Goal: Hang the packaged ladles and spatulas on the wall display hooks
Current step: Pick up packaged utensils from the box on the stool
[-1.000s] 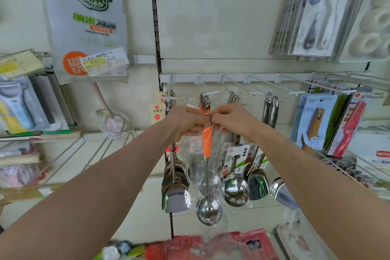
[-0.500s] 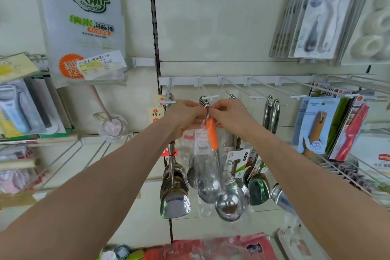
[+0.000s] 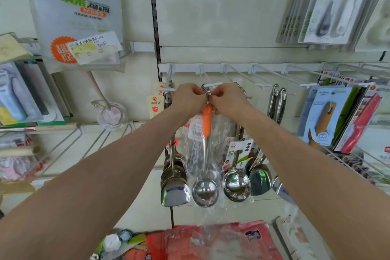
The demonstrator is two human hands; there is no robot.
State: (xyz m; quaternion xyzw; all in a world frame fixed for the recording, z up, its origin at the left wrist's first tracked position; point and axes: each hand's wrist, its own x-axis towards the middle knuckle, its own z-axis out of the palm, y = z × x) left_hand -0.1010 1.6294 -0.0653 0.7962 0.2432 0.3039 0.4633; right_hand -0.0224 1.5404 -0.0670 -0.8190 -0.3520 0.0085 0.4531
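Orange-handled ladle (image 3: 206, 131) in clear wrap hangs pinched by left hand (image 3: 188, 99) and right hand (image 3: 226, 101) at the hook (image 3: 211, 85)

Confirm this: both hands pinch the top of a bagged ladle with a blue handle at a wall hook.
Wrong on the colour: the handle is orange, not blue. The head view shows the left hand and the right hand pinching the top of the bagged ladle at a wall hook.
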